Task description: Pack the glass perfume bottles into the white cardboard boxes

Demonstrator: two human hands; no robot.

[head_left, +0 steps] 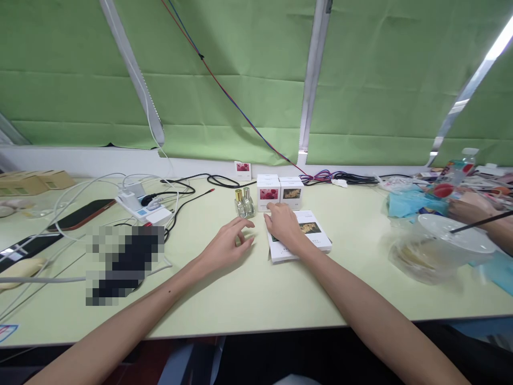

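My left hand (231,244) hovers over the table with fingers apart and slightly curled, holding nothing. In front of it stand two small glass bottles (244,205), one gold-capped and one silver-capped. My right hand (284,225) reaches over a stack of flat white printed cards or flattened cartons (308,235) with flower pictures. Its fingers are stretched toward a white box with a pink-flower picture (267,193); whether they touch it, I cannot tell. Beside that box stands a white box with a yellow-flower picture (291,193).
A pink-flower card (242,170) leans at the back. Cables and a power strip (146,211), phones (82,214) and a blurred-out dark object (128,264) lie left. Right are a lidded plastic cup with a straw (435,248), a bottle (460,166) and another person's hand (463,212).
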